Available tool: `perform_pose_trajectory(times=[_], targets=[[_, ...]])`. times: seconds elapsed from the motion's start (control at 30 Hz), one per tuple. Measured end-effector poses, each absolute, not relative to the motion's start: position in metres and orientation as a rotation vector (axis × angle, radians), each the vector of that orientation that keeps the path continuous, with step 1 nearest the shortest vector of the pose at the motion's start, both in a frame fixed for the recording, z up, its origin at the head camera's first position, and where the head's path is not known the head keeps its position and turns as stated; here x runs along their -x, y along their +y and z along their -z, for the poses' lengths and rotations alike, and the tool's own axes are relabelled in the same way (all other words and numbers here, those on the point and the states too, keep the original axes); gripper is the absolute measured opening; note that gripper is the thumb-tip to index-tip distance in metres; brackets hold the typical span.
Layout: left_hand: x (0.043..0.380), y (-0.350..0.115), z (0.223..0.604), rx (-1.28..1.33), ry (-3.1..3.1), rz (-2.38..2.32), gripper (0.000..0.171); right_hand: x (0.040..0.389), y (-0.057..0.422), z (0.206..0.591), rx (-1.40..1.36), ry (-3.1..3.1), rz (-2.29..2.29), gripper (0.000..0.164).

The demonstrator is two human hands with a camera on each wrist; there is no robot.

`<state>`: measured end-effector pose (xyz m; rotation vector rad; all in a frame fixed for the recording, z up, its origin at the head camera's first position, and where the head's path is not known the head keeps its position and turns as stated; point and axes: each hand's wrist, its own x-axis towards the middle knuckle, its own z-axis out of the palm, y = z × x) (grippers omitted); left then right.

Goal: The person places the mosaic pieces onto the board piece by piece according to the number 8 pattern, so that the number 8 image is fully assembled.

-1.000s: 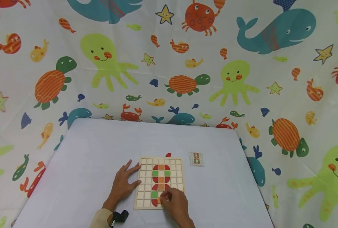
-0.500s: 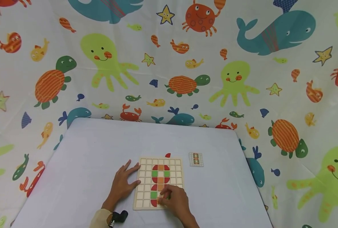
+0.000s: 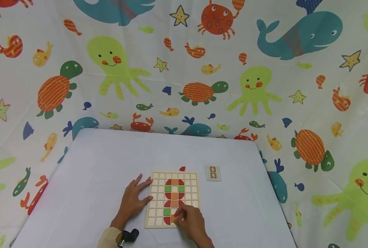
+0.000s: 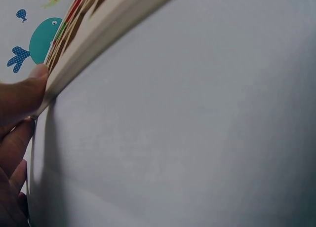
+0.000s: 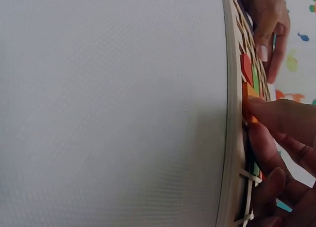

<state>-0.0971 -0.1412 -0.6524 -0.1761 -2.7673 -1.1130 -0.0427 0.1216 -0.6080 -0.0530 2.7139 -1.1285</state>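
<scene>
A pale wooden grid board (image 3: 160,222) lies on the table with red quarter-round, green square and orange square tiles set in its cells. My right hand (image 3: 191,220) is over the board's near side. Thumb and finger pinch an orange square tile (image 5: 249,101), partly seated in the near row beside a red quarter-round tile (image 5: 246,67). My left hand (image 3: 134,200) lies spread at the board's left edge, its fingers fairly straight and thumb touching the rim. In the left wrist view, the thumb (image 4: 37,81) meets the board's edge. The right hand hides some cells.
A small pattern card (image 3: 213,173) with a printed coloured grid lies right of the board. One loose red quarter-round tile (image 3: 182,168) sits just beyond the board's far edge. White cloth (image 3: 109,158) covers the table, and a sea-animal curtain (image 3: 171,51) hangs behind it.
The right-hand fingers have shifted slightly over the orange tile, lifting and lowering at the same cell. My left hand and the board stay in place.
</scene>
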Motion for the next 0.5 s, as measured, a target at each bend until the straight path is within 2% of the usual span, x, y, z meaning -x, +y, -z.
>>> perform_pose_trajectory(times=[0.5], targets=[[0.0956, -0.1405, 0.6524, 0.157, -2.779, 1.109, 0.067, 0.0453, 0.1178, 0.6082, 0.035, 2.738, 1.079, 0.026]])
